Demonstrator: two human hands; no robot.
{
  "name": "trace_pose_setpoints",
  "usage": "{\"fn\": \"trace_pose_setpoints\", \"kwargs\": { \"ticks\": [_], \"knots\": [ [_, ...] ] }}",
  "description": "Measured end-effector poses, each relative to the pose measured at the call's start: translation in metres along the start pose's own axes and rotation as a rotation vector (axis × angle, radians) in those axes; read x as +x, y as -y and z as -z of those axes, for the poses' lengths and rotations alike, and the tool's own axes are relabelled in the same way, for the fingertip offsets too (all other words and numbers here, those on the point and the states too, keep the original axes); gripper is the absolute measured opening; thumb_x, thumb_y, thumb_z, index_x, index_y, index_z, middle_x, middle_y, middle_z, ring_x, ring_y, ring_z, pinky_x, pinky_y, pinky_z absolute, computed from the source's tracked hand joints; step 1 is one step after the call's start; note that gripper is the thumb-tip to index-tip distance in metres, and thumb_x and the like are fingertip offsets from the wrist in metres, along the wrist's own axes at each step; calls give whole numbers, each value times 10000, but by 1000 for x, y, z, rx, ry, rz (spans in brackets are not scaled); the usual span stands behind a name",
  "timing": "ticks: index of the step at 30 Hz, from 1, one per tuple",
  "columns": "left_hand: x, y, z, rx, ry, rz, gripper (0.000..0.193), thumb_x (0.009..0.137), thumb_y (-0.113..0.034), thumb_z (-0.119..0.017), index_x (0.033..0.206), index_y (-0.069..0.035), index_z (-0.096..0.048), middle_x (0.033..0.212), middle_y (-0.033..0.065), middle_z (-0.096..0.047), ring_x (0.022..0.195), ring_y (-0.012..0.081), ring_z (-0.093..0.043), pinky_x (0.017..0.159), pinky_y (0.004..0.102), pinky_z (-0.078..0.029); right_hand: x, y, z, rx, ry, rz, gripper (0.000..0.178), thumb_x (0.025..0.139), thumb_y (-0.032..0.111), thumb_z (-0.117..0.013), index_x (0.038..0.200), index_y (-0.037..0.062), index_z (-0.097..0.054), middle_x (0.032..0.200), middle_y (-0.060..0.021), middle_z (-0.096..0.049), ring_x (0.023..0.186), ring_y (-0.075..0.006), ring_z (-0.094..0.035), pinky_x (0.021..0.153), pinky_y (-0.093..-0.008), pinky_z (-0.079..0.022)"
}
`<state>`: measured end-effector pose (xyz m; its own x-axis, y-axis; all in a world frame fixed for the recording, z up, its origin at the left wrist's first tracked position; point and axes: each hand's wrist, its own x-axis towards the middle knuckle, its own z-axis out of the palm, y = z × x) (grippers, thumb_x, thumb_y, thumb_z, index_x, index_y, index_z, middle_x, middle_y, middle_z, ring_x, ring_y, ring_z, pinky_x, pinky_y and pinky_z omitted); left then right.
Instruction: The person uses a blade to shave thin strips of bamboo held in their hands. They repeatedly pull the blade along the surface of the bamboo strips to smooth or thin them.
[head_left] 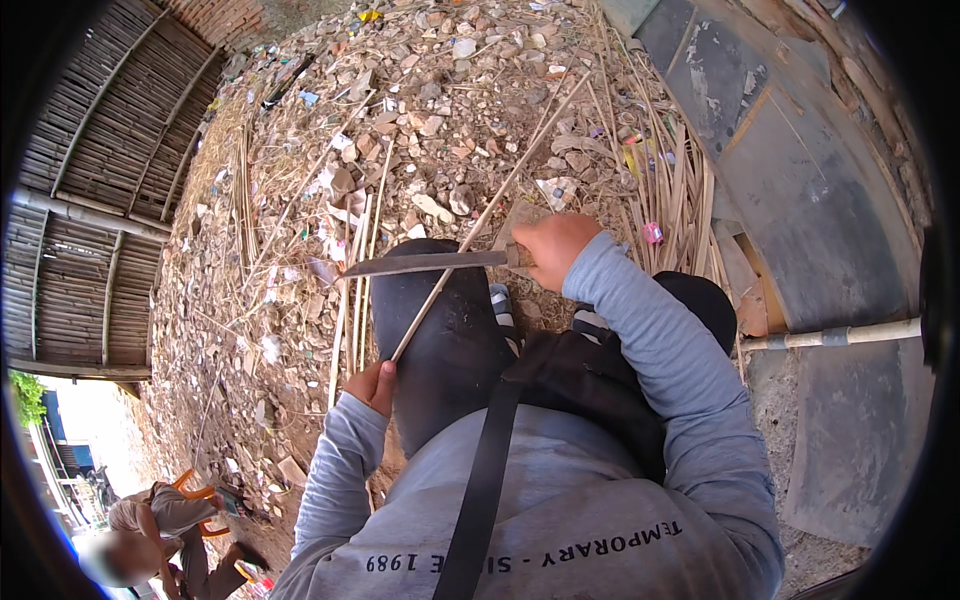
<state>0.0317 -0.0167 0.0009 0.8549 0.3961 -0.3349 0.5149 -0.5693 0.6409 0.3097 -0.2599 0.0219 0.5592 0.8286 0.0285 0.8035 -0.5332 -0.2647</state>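
My right hand [556,250] is closed around the handle of a long knife [420,264], a machete-like blade pointing left across my left knee. A long, thin bamboo strip [500,195] runs from my lap up and away to the right, crossing the blade at a slant. Near its lower end my left hand [374,386] pinches this strip beside my left thigh, thumb on top. The blade and the strip meet above the knee; whether the edge bites into it, I cannot tell. Several pale bamboo strips [366,235] lie on the ground just left of that knee.
Stones and litter cover the ground [440,110]. A pile of split strips [690,200] lies right of my feet, beside dark grey sheets [810,190] and a bamboo pole [850,334]. A slatted bamboo wall [100,110] stands left. Another person [165,530] sits at the lower left.
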Motion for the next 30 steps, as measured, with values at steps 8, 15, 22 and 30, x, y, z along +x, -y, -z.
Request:
{"fn": "trace_pose_setpoints", "kwargs": {
  "ticks": [8,15,22,30],
  "knots": [
    [0,0,-1,9,-31,-30,556,991,-466,-381,749,4,-555,609,94,-541,597,214,-551,585,358,-432,7,-4,5,74,-76,-87,217,746,239,-664,940,152,-620,738,-151,-645,749,-371,-646,674,-492,-517],
    [0,-22,1,170,-33,-95,466,965,-430,-476,788,-4,-545,594,187,-529,557,325,-553,538,410,-422,11,-40,-18,63,-67,-170,254,749,220,-650,992,147,-631,760,-156,-654,753,-379,-646,702,-487,-524],
    [1,-11,6,70,17,-76,453,971,-410,-490,833,12,-580,597,144,-525,557,264,-527,554,386,-419,5,-9,-6,36,-20,-83,260,739,218,-655,979,121,-629,765,-156,-652,749,-378,-642,698,-476,-523],
    [4,-11,11,-4,52,-50,466,987,-412,-473,859,24,-579,628,85,-506,619,164,-471,598,345,-405,12,-26,-12,105,-126,-200,238,742,223,-659,937,91,-620,792,-170,-650,781,-374,-640,708,-478,-514]
  ]
}}
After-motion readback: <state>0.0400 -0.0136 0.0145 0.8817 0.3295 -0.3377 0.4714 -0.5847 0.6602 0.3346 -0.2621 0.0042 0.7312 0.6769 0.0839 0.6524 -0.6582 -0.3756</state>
